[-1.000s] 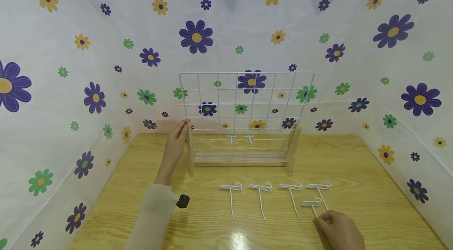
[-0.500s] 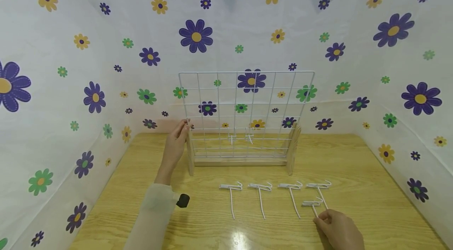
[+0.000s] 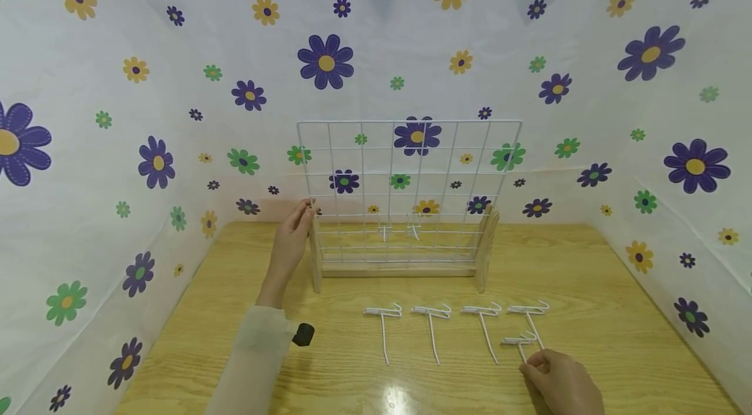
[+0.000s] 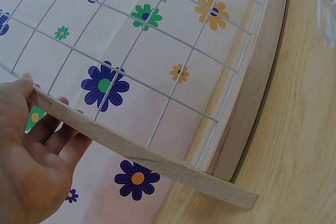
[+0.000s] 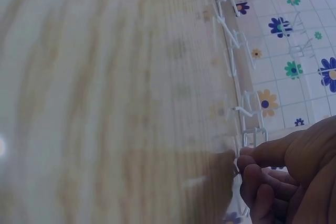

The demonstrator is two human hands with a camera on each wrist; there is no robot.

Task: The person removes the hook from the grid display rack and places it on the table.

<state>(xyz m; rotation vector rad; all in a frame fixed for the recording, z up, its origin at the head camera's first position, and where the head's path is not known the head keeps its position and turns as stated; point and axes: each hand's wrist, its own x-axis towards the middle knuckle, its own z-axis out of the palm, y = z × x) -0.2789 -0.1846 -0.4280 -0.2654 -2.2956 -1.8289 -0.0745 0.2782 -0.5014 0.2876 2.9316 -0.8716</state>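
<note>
A white wire grid panel [image 3: 409, 121] stands upright in a wooden stand on the table. My left hand [image 3: 292, 232] holds the stand's left wooden side piece [image 4: 126, 144], thumb on one face and fingers behind it. Low on the grid hang two white wire hooks, a left one [image 3: 384, 230] and a right one [image 3: 414, 230]. At the front right, my right hand [image 3: 564, 381] pinches the stem of a white wire hook [image 3: 519, 340] between thumb and fingers. That hook's looped head points away from the hand; the stem's end is hidden by the fingers.
Several more white hooks lie in a row in front of the stand, from the leftmost hook [image 3: 384, 312] to the rightmost hook [image 3: 529, 309], which sits close behind the pinched one. A flower-print cloth [image 3: 376, 30] encloses the wooden table [image 3: 235, 252] at the back and sides.
</note>
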